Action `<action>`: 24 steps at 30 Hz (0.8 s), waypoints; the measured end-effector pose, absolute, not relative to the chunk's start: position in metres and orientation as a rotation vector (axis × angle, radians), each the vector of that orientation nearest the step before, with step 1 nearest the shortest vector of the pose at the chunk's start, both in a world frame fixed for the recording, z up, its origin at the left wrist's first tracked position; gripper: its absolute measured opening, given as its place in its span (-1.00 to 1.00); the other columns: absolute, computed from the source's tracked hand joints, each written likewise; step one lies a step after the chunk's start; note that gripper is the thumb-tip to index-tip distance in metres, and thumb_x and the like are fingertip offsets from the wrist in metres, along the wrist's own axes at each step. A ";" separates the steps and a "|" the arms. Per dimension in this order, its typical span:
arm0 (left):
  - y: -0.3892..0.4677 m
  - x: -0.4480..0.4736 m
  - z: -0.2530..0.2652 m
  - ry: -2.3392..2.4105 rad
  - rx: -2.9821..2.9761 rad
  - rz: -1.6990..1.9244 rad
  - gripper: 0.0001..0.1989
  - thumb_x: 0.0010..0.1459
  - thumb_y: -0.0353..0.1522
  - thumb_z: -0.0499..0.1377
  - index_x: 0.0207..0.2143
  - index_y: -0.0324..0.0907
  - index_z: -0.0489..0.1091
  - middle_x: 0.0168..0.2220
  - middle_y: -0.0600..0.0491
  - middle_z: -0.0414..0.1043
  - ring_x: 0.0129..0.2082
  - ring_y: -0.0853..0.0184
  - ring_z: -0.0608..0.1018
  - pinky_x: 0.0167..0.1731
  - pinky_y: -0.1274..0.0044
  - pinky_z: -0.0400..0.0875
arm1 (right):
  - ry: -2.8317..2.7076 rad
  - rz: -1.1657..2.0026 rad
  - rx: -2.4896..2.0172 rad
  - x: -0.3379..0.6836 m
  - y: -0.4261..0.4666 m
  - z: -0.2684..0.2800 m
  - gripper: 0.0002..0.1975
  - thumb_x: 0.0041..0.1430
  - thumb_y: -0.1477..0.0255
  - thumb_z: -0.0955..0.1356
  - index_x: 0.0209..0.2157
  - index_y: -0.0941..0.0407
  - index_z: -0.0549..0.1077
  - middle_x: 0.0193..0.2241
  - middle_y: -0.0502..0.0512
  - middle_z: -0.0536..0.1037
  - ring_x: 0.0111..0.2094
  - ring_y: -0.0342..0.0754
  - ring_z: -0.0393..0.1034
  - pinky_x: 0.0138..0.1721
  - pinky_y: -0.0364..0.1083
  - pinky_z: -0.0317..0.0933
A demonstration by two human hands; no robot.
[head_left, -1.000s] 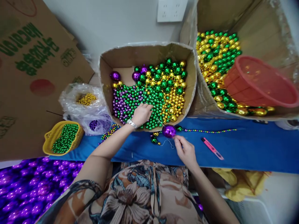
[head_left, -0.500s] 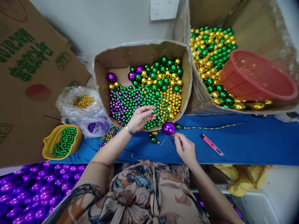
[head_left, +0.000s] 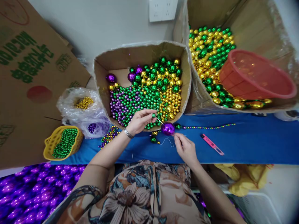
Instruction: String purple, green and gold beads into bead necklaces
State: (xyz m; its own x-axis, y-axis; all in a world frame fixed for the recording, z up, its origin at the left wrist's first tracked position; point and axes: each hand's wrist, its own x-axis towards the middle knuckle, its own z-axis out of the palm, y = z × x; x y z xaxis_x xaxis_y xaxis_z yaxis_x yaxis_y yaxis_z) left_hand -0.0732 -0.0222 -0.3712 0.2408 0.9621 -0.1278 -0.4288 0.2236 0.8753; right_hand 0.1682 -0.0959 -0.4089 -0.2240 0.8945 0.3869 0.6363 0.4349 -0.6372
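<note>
My left hand (head_left: 142, 120) is closed, a small green bead (head_left: 153, 115) pinched at its fingertips over the near edge of the middle box. A thin needle (head_left: 159, 119) slants from beside that bead to a large purple ball (head_left: 167, 128), which is threaded on it. At the ball's lower right, my right hand (head_left: 185, 147) pinches in line with the needle; the gripped end is hidden by the fingers. White thread (head_left: 168, 140) curls below the ball. To the right lies a strand of small beads (head_left: 207, 127), with a green ball (head_left: 177, 126) at its near end.
A cardboard box (head_left: 140, 49) of mixed beads stands ahead. Another box (head_left: 210, 12) at right holds beads and a red basket (head_left: 254, 74). A pink cutter (head_left: 212, 144) lies on the blue cloth (head_left: 245, 146). At left are a yellow basket (head_left: 48, 151) and plastic bags (head_left: 67, 101).
My left hand has moved slightly down with the green bead. My right hand stays by the purple ball, and the view has shifted a little.
</note>
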 end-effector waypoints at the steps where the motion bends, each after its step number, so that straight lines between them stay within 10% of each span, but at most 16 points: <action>1: -0.022 -0.074 -0.371 0.801 0.846 1.117 -0.74 0.05 -0.32 0.35 -0.18 -0.20 0.54 -0.22 -0.02 0.55 -0.34 0.41 0.60 -0.29 0.56 0.53 | -1.959 0.451 -1.285 0.169 -0.096 -0.409 -0.80 0.33 0.41 0.21 -0.21 0.11 0.45 -0.35 0.07 0.60 -0.36 -0.12 0.50 -0.29 -0.16 0.34; 17: -0.057 -0.044 -0.404 1.096 1.616 0.894 -0.79 0.11 -0.21 0.28 -0.35 -0.18 0.56 -0.27 -0.04 0.61 -0.26 0.28 0.62 -0.21 0.47 0.49 | -2.248 0.425 -1.515 0.186 -0.112 -0.461 -0.79 0.31 0.42 0.19 -0.23 0.08 0.44 -0.26 0.08 0.57 -0.42 -0.14 0.49 -0.47 -0.20 0.28; 24: -0.038 -0.033 -0.352 0.927 1.567 0.985 -0.81 0.14 -0.24 0.26 -0.35 -0.18 0.54 -0.34 -0.02 0.59 -0.35 0.36 0.58 -0.31 0.54 0.46 | -2.060 0.455 -1.340 0.175 -0.093 -0.424 -0.70 0.35 0.36 0.21 0.03 0.09 0.42 -0.09 0.15 0.56 -0.07 -0.06 0.49 -0.05 -0.11 0.38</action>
State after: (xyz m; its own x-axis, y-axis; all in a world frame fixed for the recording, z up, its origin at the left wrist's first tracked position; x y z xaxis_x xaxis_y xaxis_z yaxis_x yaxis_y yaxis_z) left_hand -0.0330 -0.0383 -0.3518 0.3689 0.9190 0.1393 0.0833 -0.1820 0.9798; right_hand 0.1749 -0.0928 -0.4241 -0.2827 0.9050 0.3180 0.6870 0.4224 -0.5913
